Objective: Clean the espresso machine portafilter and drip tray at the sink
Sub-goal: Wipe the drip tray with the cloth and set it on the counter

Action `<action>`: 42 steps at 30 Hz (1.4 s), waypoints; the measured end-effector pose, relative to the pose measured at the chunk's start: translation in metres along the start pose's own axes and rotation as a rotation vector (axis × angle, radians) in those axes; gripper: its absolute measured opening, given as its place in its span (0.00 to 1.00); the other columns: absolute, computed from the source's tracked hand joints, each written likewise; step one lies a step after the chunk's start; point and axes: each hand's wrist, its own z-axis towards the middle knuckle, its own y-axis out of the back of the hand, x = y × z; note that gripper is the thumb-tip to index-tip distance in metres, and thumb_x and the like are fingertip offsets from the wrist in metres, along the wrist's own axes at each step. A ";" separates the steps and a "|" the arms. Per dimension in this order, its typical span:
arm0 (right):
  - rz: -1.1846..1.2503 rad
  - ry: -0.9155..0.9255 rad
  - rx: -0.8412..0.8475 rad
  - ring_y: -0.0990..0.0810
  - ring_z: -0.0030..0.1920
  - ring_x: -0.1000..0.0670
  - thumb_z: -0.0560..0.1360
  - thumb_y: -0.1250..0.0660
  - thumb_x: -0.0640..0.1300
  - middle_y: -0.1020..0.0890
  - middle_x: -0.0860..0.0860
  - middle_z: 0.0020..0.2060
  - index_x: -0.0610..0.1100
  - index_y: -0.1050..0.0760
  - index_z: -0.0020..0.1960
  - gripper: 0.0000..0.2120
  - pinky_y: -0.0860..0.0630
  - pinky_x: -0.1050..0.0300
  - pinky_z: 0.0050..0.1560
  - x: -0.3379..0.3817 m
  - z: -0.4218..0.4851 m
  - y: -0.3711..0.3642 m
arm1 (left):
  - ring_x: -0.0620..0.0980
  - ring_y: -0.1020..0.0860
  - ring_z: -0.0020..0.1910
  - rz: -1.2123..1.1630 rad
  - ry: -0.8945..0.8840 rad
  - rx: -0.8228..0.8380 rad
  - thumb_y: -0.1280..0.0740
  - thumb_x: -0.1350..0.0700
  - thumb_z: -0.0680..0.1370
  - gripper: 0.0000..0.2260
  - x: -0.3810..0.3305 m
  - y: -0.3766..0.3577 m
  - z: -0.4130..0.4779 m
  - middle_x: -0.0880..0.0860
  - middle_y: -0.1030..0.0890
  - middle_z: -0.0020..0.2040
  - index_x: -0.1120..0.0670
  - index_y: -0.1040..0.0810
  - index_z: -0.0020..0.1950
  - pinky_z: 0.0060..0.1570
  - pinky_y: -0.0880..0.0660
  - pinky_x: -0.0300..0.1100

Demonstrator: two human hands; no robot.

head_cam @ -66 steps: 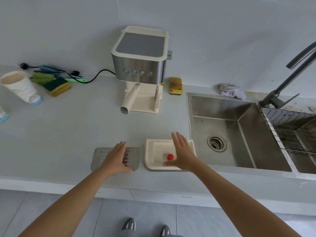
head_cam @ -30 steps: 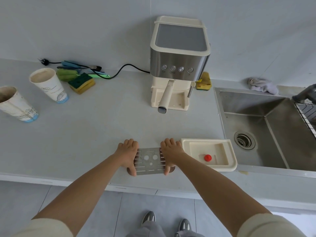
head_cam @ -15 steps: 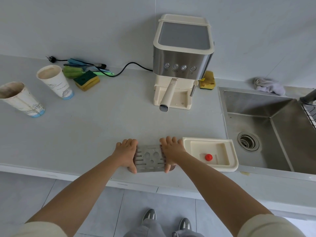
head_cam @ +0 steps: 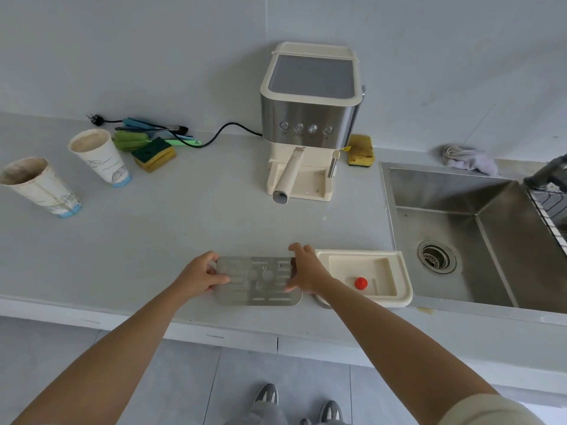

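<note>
A perforated metal drip-tray grate (head_cam: 259,282) is near the counter's front edge, held by both hands. My left hand (head_cam: 199,276) grips its left end and my right hand (head_cam: 305,273) grips its right end, thumbs on top. Just right of it sits the cream drip tray (head_cam: 395,297) with a red float (head_cam: 361,283) inside. The espresso machine (head_cam: 310,118) stands at the back by the wall, its cream portafilter handle (head_cam: 287,179) pointing toward me. The steel sink (head_cam: 478,228) lies to the right.
Two used paper cups (head_cam: 101,156) (head_cam: 38,187) stand at the left. Sponges and brushes (head_cam: 152,145) lie by the wall with the machine's unplugged cord. A yellow sponge (head_cam: 360,150) and a grey cloth (head_cam: 468,159) sit behind the sink. A faucet base (head_cam: 547,174) and wire rack show at far right.
Both hands moved from lying flat on the grate and tray to gripping the grate's two ends; its far edge has tipped up and now it looks lifted slightly toward me.
</note>
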 end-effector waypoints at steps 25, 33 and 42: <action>0.249 -0.413 -0.366 0.32 0.40 0.49 0.62 0.22 0.40 0.32 0.53 0.33 0.47 0.38 0.34 0.23 0.38 0.62 0.31 -0.147 -0.058 0.122 | 0.44 0.24 0.22 0.154 -0.065 0.099 0.27 0.55 0.71 0.16 -0.136 -0.153 0.026 0.51 0.23 0.27 0.54 0.35 0.33 0.24 0.27 0.33; 0.133 -0.387 -0.290 0.34 0.33 0.55 0.65 0.23 0.46 0.31 0.53 0.34 0.46 0.37 0.38 0.21 0.40 0.64 0.28 -0.152 -0.050 0.114 | 0.54 0.25 0.38 0.399 -0.064 0.065 0.30 0.49 0.71 0.17 -0.134 -0.151 0.028 0.49 0.28 0.33 0.51 0.37 0.33 0.42 0.28 0.45; -0.144 -0.336 -0.175 0.28 0.43 0.47 0.70 0.30 0.55 0.28 0.47 0.44 0.44 0.40 0.50 0.23 0.30 0.55 0.42 -0.150 -0.051 0.109 | 0.50 0.32 0.37 0.390 -0.123 0.045 0.31 0.48 0.73 0.18 -0.117 -0.151 0.030 0.48 0.31 0.33 0.50 0.40 0.34 0.36 0.36 0.41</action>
